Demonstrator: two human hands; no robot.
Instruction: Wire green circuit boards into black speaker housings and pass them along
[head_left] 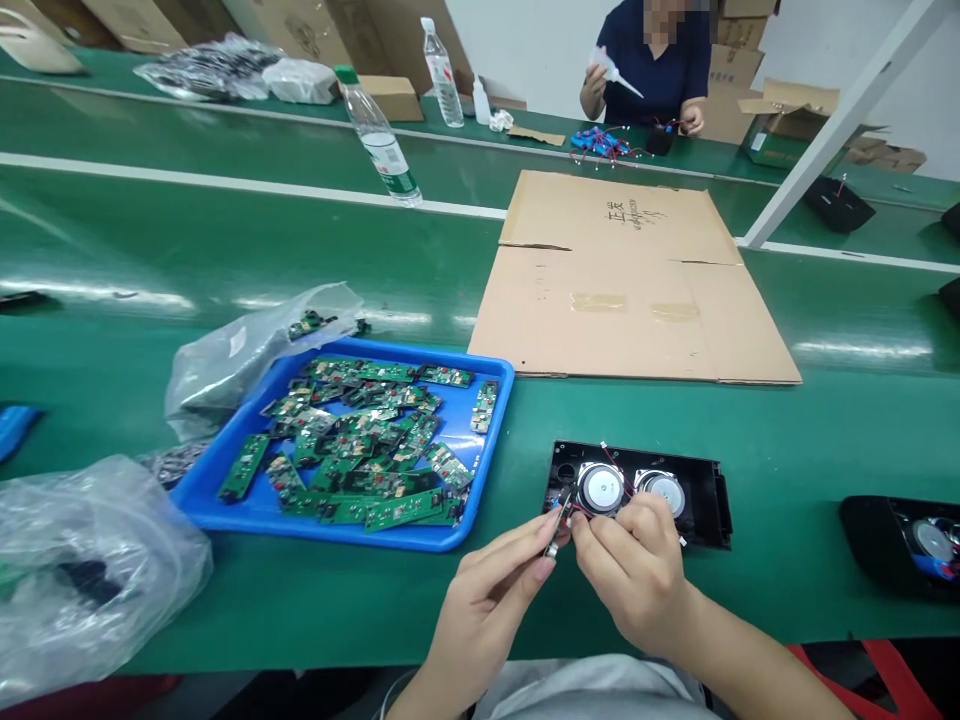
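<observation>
My left hand (491,590) pinches a small circuit board (556,530), turned nearly edge-on, between thumb and fingers. Close against it, my right hand (637,565) is closed, its thumb and forefinger at the board's edge on what looks like a thin speaker wire; the tip is hidden by the fingers. Just beyond both hands lies a black speaker housing (701,490), open side up. Two round speakers, a left one (602,488) and a right one (666,492), sit in it, with thin red and black wires around them. My right hand partly covers the housing.
A blue tray (491,470) of loose circuit boards stands left, beside plastic bags (97,570). Flattened cardboard (630,320) lies ahead, a water bottle (382,145) further left. Another housing (892,540) sits right. Across the bench a person (652,65) holds a white squeeze bottle.
</observation>
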